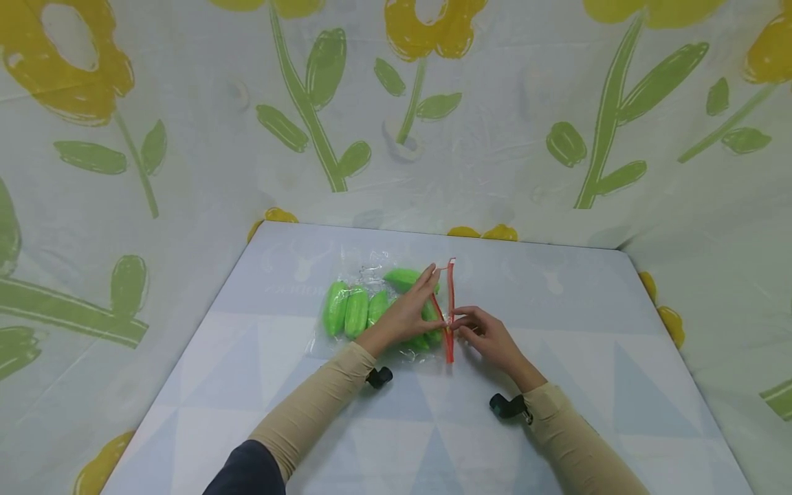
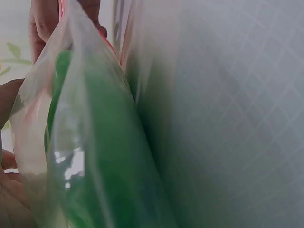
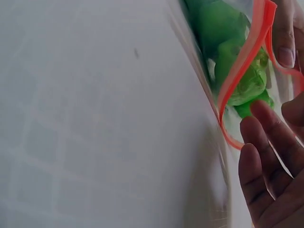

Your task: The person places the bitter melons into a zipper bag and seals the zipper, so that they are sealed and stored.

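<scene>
A clear zip bag [image 1: 318,347] with a red zip strip [image 1: 451,295] lies flat on the table. Inside are several bright green, elongated, rounded pieces [image 1: 355,311] whose kind I cannot tell. The bag's mouth faces right, and the red lips [image 3: 240,64] stand apart in the right wrist view. My left hand [image 1: 405,311] lies over the mouth end, fingers straight and spread, thumb at the red strip. Just right of the mouth is my right hand [image 1: 491,340], fingers loosely bent, their tips close to the strip; a gap shows between thumb and fingers [image 3: 268,142].
The white and pale blue patterned table [image 1: 247,399] extends around the bag. Behind it hangs a flower-print cloth [image 1: 495,137], which also covers both sides. A dark wrist camera [image 1: 506,405] sits by the right sleeve, and another [image 1: 380,377] shows beside the left forearm.
</scene>
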Tool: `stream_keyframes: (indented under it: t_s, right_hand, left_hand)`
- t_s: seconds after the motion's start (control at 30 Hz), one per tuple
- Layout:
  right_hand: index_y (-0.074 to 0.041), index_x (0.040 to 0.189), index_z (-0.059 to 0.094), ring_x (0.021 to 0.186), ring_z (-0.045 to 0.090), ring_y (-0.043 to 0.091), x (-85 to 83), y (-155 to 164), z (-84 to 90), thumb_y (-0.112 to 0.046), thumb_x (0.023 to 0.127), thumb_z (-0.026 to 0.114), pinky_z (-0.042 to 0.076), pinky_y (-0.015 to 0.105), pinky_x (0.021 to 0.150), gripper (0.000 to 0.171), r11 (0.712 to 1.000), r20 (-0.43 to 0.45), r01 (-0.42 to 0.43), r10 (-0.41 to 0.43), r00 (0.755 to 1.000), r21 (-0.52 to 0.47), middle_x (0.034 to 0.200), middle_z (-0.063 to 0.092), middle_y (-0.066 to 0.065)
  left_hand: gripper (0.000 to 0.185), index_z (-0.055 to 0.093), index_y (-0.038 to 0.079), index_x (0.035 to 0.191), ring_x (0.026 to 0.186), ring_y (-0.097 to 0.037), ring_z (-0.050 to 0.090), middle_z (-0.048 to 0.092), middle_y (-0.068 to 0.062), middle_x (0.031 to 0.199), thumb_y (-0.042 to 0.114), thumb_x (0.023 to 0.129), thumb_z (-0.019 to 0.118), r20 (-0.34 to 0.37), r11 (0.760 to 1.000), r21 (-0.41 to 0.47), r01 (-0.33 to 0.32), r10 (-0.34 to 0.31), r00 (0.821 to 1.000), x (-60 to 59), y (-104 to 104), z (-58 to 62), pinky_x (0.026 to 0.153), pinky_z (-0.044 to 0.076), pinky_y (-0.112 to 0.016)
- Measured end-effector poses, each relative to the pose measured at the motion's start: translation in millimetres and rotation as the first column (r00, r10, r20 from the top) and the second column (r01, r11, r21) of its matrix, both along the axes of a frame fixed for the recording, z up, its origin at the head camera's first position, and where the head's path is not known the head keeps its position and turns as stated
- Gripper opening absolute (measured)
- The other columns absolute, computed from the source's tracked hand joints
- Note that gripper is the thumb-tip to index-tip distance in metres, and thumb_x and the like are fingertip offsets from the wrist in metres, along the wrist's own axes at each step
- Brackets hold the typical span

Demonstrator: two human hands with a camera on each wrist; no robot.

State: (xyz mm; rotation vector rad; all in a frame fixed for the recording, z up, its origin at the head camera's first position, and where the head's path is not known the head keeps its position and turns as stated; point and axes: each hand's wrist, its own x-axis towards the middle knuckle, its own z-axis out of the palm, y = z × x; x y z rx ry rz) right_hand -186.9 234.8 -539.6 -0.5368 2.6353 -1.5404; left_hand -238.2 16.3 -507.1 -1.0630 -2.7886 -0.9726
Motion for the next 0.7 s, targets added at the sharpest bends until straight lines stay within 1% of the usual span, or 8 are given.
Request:
stream_keyframes:
  t_s: [0.13,0.2,0.33,0.47,0.6,0.7]
  right_hand:
    - [-0.023,0.123,0.054,0.084,0.063,0.015,-1.4,0.6,0.6,-0.021,0.093,0.057,0.052,0.028,0.072,0.03,0.999,0.003,0.038,-0.038,0.999,0.024,0.1,0.068,-0.004]
    - [-0.024,0.122,0.054,0.083,0.062,0.014,-2.2,1.2,0.8,-0.021,0.093,0.057,0.052,0.029,0.073,0.029,0.998,-0.001,0.055,-0.055,0.998,0.033,0.1,0.068,-0.005]
    - [-0.019,0.123,0.055,0.084,0.062,0.015,-4.2,2.6,0.6,-0.021,0.094,0.056,0.052,0.03,0.073,0.029,0.997,-0.005,0.071,-0.071,0.997,0.038,0.1,0.068,-0.004]
    - [-0.016,0.123,0.055,0.084,0.061,0.017,-6.8,3.7,1.0,-0.019,0.094,0.054,0.052,0.031,0.072,0.029,0.995,-0.008,0.085,-0.084,0.996,0.047,0.1,0.067,-0.004]
    - [-0.016,0.123,0.055,0.083,0.06,0.016,-9.8,3.8,2.2,-0.019,0.095,0.053,0.052,0.032,0.072,0.028,0.991,-0.013,0.117,-0.116,0.993,0.071,0.1,0.067,-0.003]
    - [-0.017,0.122,0.056,0.082,0.059,0.016,-12.5,3.2,4.8,-0.022,0.094,0.054,0.052,0.032,0.071,0.028,0.985,-0.005,0.146,-0.146,0.989,0.088,0.099,0.066,-0.001]
  left_hand:
    - [0.105,0.001,0.017,0.151,0.137,-0.022,0.027,-0.01,0.011,0.155,0.047,0.078,0.071,0.011,1.0,-0.03,0.009,-0.009,1.0,0.8,-1.0,0.4,0.102,0.039,-0.036]
    - [0.104,0.0,0.019,0.15,0.138,-0.021,0.024,-0.009,0.012,0.155,0.048,0.078,0.07,0.019,0.999,-0.036,0.013,-0.013,1.0,1.5,-1.5,1.0,0.104,0.037,-0.036]
    - [0.104,0.0,0.021,0.15,0.138,-0.02,0.024,-0.008,0.012,0.155,0.047,0.079,0.069,0.027,0.999,-0.034,0.011,-0.01,1.0,2.8,-2.6,1.8,0.104,0.037,-0.036]
    - [0.101,-0.001,0.023,0.15,0.139,-0.017,0.02,-0.006,0.012,0.155,0.049,0.08,0.067,0.033,0.999,-0.041,0.006,-0.005,0.999,3.1,-3.9,1.7,0.106,0.034,-0.036]
    - [0.093,0.004,0.025,0.15,0.14,-0.014,0.015,0.003,0.008,0.156,0.051,0.083,0.062,0.029,0.998,-0.054,-0.01,0.011,1.0,2.4,-6.3,3.5,0.109,0.029,-0.037]
    - [0.085,0.017,0.021,0.15,0.141,-0.016,0.016,0.015,0.001,0.155,0.051,0.084,0.061,0.03,0.998,-0.052,-0.036,0.038,0.999,1.6,-9.2,6.2,0.11,0.028,-0.04]
